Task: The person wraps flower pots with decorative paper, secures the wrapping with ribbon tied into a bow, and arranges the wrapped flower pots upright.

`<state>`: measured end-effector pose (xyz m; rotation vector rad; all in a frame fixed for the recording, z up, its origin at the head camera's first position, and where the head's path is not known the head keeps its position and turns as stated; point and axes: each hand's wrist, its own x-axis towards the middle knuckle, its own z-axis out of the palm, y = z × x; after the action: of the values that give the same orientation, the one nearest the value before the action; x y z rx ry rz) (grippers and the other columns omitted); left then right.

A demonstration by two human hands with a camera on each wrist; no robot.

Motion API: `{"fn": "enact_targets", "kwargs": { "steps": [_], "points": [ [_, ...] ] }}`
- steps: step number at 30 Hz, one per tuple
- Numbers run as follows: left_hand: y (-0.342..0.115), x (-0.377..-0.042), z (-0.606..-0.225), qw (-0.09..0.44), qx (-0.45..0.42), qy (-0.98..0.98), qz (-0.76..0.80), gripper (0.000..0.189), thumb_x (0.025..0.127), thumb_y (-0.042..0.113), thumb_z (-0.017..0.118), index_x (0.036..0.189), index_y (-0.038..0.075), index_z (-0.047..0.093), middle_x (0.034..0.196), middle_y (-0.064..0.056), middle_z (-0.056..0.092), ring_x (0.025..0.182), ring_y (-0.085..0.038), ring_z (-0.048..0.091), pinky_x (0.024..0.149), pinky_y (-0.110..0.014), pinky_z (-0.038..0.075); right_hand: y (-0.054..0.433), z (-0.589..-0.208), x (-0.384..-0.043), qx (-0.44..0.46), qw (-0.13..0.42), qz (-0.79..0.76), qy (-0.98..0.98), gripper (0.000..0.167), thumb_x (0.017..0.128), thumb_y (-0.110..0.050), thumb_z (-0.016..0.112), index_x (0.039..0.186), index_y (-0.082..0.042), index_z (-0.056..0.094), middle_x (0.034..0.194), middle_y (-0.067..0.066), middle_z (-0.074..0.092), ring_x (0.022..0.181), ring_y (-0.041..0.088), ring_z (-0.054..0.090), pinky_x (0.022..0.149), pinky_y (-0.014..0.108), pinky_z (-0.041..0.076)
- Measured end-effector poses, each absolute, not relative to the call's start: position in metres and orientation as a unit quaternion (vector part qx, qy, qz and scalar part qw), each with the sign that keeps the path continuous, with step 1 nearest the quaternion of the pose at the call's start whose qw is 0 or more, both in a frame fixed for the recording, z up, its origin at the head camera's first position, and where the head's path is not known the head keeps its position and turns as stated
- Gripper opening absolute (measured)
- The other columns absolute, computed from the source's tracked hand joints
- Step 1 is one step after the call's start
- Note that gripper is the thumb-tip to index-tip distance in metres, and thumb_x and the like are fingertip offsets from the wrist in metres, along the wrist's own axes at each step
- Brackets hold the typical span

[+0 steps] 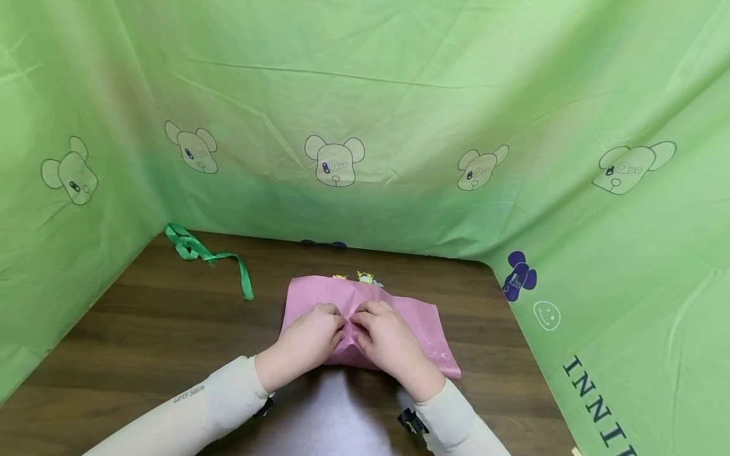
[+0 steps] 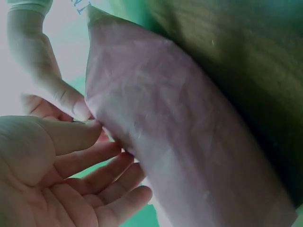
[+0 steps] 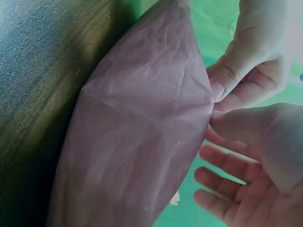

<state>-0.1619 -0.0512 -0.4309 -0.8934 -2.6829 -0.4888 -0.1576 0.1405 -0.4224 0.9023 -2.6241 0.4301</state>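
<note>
A sheet of pink wrapping paper (image 1: 419, 323) is folded and raised before me, its middle gathered into creases. On the left side of those creases, my left hand (image 1: 312, 334) pinches the paper between thumb and fingertips. My right hand (image 1: 388, 335) pinches it just to the right, the two thumbs almost together. Creases spread from the pinched edge of the paper (image 3: 128, 109) in the right wrist view. Small yellow and whitish flower-like bits (image 1: 369, 278) peek out past the paper's far edge; the rest of them is hidden behind it.
A loose green ribbon (image 1: 194, 248) lies at the back left of the brown wood-grain table (image 1: 154, 329). Green cloth (image 1: 274, 95) printed with bear heads walls the table in at the back and both sides.
</note>
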Motion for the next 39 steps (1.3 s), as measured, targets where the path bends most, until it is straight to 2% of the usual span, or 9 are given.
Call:
{"fn": "enact_targets", "kwargs": {
  "steps": [8, 15, 18, 21, 23, 25, 29, 33, 39],
  "points": [
    [-0.052, -0.154, -0.441, 0.145, -0.296, -0.929, -0.167, 0.016, 0.093, 0.011, 0.071, 0.107, 0.006, 0.076, 0.103, -0.004, 0.068, 0.096, -0.024, 0.064, 0.083, -0.038, 0.057, 0.140, -0.424, -0.158, 0.321, 0.177, 0.152, -0.918, 0.009, 0.091, -0.018, 0.075, 0.098, -0.011, 0.078, 0.097, -0.002, 0.069, 0.093, 0.018, 0.064, 0.086, 0.034, 0.055],
    [-0.070, -0.158, -0.446, 0.131, -0.238, -0.938, -0.214, 0.012, 0.089, 0.019, 0.077, 0.097, 0.010, 0.075, 0.100, -0.001, 0.069, 0.096, -0.022, 0.064, 0.084, -0.040, 0.057, 0.134, -0.428, -0.159, 0.286, 0.180, 0.159, -0.927, 0.006, 0.088, -0.019, 0.079, 0.090, -0.014, 0.076, 0.092, -0.005, 0.067, 0.089, 0.018, 0.062, 0.084, 0.033, 0.054],
    [-0.086, -0.162, -0.450, 0.130, -0.183, -0.948, -0.225, 0.030, 0.087, 0.023, 0.079, 0.110, 0.005, 0.072, 0.111, -0.011, 0.066, 0.105, -0.032, 0.062, 0.090, -0.047, 0.055, 0.132, -0.427, -0.159, 0.277, 0.175, 0.169, -0.930, 0.007, 0.087, -0.019, 0.080, 0.090, -0.014, 0.076, 0.091, -0.005, 0.067, 0.089, 0.017, 0.061, 0.084, 0.033, 0.054],
    [-0.107, -0.167, -0.453, 0.076, -0.115, -0.959, -0.249, 0.057, 0.089, 0.029, 0.076, 0.131, -0.006, 0.059, 0.125, -0.027, 0.058, 0.116, -0.045, 0.056, 0.097, -0.057, 0.051, 0.131, -0.426, -0.159, 0.273, 0.174, 0.174, -0.930, 0.008, 0.086, -0.018, 0.081, 0.089, -0.014, 0.075, 0.089, -0.005, 0.066, 0.088, 0.017, 0.061, 0.083, 0.033, 0.053],
    [-0.120, -0.172, -0.456, 0.012, -0.080, -0.955, -0.286, 0.070, 0.092, 0.032, 0.073, 0.140, -0.012, 0.047, 0.130, -0.033, 0.057, 0.121, -0.047, 0.056, 0.099, -0.059, 0.050, 0.131, -0.425, -0.158, 0.274, 0.175, 0.176, -0.929, 0.008, 0.086, -0.017, 0.081, 0.088, -0.013, 0.074, 0.088, -0.004, 0.066, 0.088, 0.018, 0.061, 0.082, 0.033, 0.053],
    [-0.133, -0.177, -0.460, -0.062, -0.061, -0.936, -0.340, 0.076, 0.094, 0.032, 0.070, 0.143, -0.017, 0.040, 0.126, -0.032, 0.062, 0.116, -0.042, 0.062, 0.097, -0.055, 0.052, 0.131, -0.426, -0.159, 0.275, 0.176, 0.179, -0.928, 0.009, 0.085, -0.017, 0.081, 0.088, -0.013, 0.074, 0.088, -0.004, 0.066, 0.087, 0.018, 0.061, 0.082, 0.033, 0.053],
    [-0.151, -0.184, -0.473, -0.182, -0.022, -0.857, -0.481, 0.073, 0.097, 0.025, 0.069, 0.144, -0.019, 0.033, 0.113, -0.023, 0.067, 0.093, -0.027, 0.070, 0.076, -0.044, 0.061, 0.132, -0.426, -0.160, 0.274, 0.174, 0.182, -0.928, 0.009, 0.086, -0.017, 0.081, 0.089, -0.014, 0.074, 0.088, -0.004, 0.065, 0.088, 0.018, 0.061, 0.082, 0.033, 0.053],
    [-0.162, -0.182, -0.479, -0.213, 0.018, -0.814, -0.540, 0.058, 0.099, 0.025, 0.066, 0.131, -0.018, 0.042, 0.107, -0.023, 0.063, 0.084, -0.023, 0.068, 0.065, -0.038, 0.061, 0.133, -0.426, -0.159, 0.268, 0.167, 0.179, -0.932, 0.008, 0.086, -0.018, 0.080, 0.090, -0.014, 0.074, 0.090, -0.005, 0.064, 0.089, 0.018, 0.060, 0.082, 0.032, 0.053],
    [-0.172, -0.172, -0.474, -0.255, 0.031, -0.820, -0.512, 0.046, 0.102, 0.041, 0.061, 0.101, -0.004, 0.061, 0.086, -0.015, 0.064, 0.068, -0.022, 0.065, 0.059, -0.037, 0.060, 0.132, -0.427, -0.157, 0.263, 0.161, 0.179, -0.934, 0.007, 0.087, -0.018, 0.080, 0.090, -0.016, 0.074, 0.091, -0.006, 0.063, 0.088, 0.016, 0.060, 0.082, 0.031, 0.053]
  ]
}}
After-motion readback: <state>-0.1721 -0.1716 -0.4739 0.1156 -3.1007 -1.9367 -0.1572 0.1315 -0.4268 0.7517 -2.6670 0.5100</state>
